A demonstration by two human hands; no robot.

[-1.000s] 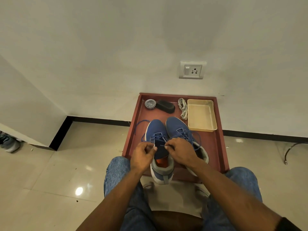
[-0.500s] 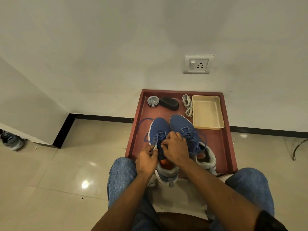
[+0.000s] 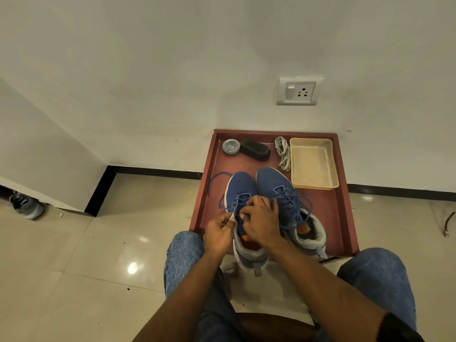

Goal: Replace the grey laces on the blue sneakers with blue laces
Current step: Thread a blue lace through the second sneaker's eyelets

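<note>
Two blue sneakers stand side by side on a red-brown tray [image 3: 341, 218]. The left sneaker [image 3: 240, 191] carries a blue lace [image 3: 217, 178] whose free end loops out over the tray's left rim. My left hand [image 3: 218, 232] pinches the lace's pale tip beside the eyelets. Over the left sneaker's tongue, my right hand [image 3: 261, 222] curls and grips the shoe's upper. The right sneaker [image 3: 276, 186] is laced in blue, with loose ends trailing right. A bundle of grey laces [image 3: 283, 153] lies at the tray's back.
A cream plastic basket [image 3: 312, 164], a black brush [image 3: 255, 150] and a round tin [image 3: 231, 146] sit along the tray's back. The tray stands against a white wall with a socket [image 3: 299, 91]. Another shoe [image 3: 26, 206] lies far left on the tiled floor.
Both hands have shifted up along the left sneaker. The left hand has moved out to the shoe's left side with the lace tip. The camera has tilted down slightly.
</note>
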